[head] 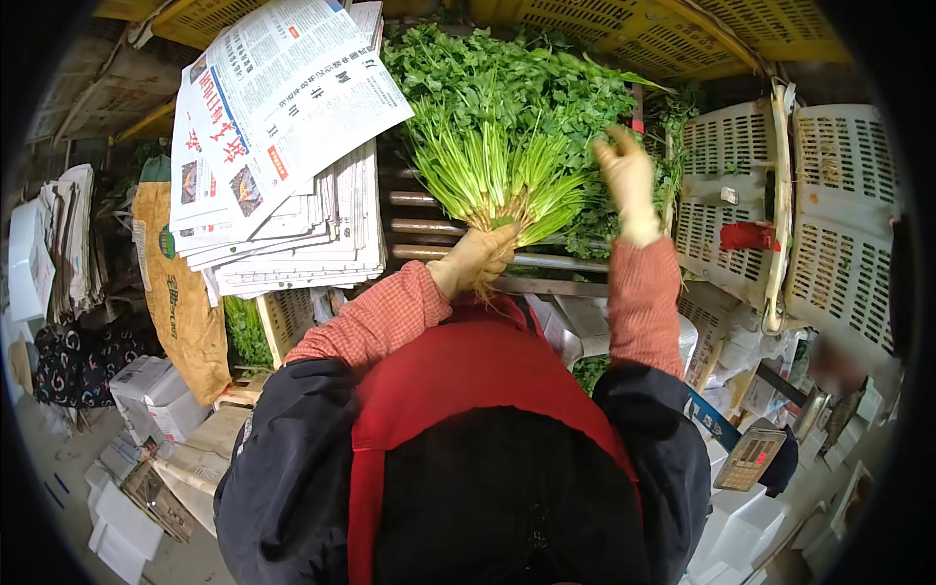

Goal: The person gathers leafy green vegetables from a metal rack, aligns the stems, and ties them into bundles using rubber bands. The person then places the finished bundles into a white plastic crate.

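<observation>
My left hand (pixel 477 256) is closed around the root end of a bunch of leafy green herbs (pixel 504 172), which looks like coriander or celery. Pale stems fan out away from me, and thin roots hang below the fist. Blurred, my right hand (pixel 625 172) is raised just right of the bunch, over more green leaves (pixel 592 95), with its fingers apart and no object visible in it. Beneath the bunch, a rack of metal bars (pixel 428 227) shows. Left of the bunch lies a stack of newspapers (pixel 292 146), its top sheet askew.
White plastic crates (pixel 727 157) stand on the right, one with a red patch. Yellow crates (pixel 643 36) line the far side. A brown sack (pixel 183 292) hangs left of the newspapers. A scale with a keypad (pixel 749 459) stands at lower right, near white foam boxes (pixel 738 526).
</observation>
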A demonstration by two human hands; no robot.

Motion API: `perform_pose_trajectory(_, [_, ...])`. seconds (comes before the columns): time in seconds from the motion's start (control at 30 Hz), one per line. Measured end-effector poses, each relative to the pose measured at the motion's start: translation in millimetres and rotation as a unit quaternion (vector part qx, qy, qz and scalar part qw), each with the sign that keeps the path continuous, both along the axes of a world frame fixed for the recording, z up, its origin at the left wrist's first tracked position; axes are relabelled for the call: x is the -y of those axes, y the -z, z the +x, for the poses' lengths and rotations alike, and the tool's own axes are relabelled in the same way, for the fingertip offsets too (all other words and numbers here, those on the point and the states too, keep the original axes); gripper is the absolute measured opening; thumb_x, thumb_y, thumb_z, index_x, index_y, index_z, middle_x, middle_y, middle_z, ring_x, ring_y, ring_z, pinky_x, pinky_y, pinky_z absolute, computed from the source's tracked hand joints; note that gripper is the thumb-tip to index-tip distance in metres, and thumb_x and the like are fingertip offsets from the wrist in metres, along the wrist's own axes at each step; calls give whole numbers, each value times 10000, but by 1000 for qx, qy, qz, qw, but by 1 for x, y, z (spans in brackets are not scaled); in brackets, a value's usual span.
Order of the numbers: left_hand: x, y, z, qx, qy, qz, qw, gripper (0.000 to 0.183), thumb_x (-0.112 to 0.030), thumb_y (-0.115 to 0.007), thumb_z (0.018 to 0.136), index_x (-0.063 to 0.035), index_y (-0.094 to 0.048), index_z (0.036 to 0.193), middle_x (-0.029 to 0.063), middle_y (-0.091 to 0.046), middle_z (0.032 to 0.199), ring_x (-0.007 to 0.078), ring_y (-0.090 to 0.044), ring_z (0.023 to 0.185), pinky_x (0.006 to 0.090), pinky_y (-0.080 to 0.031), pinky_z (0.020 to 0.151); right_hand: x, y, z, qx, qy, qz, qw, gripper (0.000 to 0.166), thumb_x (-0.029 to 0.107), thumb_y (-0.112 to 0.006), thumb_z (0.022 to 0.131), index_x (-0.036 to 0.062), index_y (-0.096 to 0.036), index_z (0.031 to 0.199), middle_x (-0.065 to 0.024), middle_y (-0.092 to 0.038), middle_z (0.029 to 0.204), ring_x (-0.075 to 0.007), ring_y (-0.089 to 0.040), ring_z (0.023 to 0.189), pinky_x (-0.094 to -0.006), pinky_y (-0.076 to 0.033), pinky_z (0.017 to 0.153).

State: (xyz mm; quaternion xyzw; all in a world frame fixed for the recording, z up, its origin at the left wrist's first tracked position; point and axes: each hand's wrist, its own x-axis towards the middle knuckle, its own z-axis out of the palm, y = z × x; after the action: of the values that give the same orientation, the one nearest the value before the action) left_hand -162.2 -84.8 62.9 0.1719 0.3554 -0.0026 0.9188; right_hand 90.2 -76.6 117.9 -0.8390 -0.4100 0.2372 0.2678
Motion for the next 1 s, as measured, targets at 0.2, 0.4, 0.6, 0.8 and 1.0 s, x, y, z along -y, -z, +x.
perform_pose_trajectory(0.2, [-3, 1, 0, 29, 24, 8, 999, 238, -266, -510, 952, -165, -438, 749, -78, -332, 535, 37, -223, 373, 203, -155, 334, 18, 27, -66, 70, -176, -73, 979, 330, 386, -683, 763, 65, -628, 814, -151, -644, 731, -346, -617, 674, -423, -488, 614])
perform_pose_trajectory(0.4, [-5, 9, -4, 26, 31, -18, 999, 195, -221, -531, 936, -161, -439, 774, -72, -348, 542, 35, -234, 370, 207, -160, 331, 17, 38, -51, 80, -154, -18, 985, 157, 228, -602, 810, 80, -647, 789, -135, -652, 709, -310, -621, 611, -403, -513, 599])
perform_pose_trajectory(0.6, [-6, 9, -7, 12, 43, -16, 999, 215, -221, -534, 939, -119, -470, 761, -46, -381, 543, 42, -251, 366, 209, -158, 336, -38, 17, 121, -233, 268, 311, 882, 112, 90, -560, 880, -5, -614, 905, -94, -626, 669, -126, -560, 486, -231, -428, 401])
perform_pose_trajectory(0.8, [-1, 22, -15, -36, 60, -39, 997, 192, -220, -521, 954, -89, -500, 814, -45, -390, 542, 35, -267, 380, 206, -172, 351, -62, 23, 253, -216, 419, 553, 687, 228, 140, -584, 883, -26, -568, 1038, -143, -640, 860, -183, -622, 702, -288, -493, 527])
perform_pose_trajectory(1.0, [-6, -7, -6, -51, 16, 4, 999, 192, -216, -553, 929, -25, -554, 946, 56, -595, 667, 108, -507, 453, 184, -371, 393, -115, 96, 192, 296, -111, 154, 936, 429, 124, -675, 709, 132, -630, 1135, -154, -625, 1068, -350, -578, 985, -402, -450, 894])
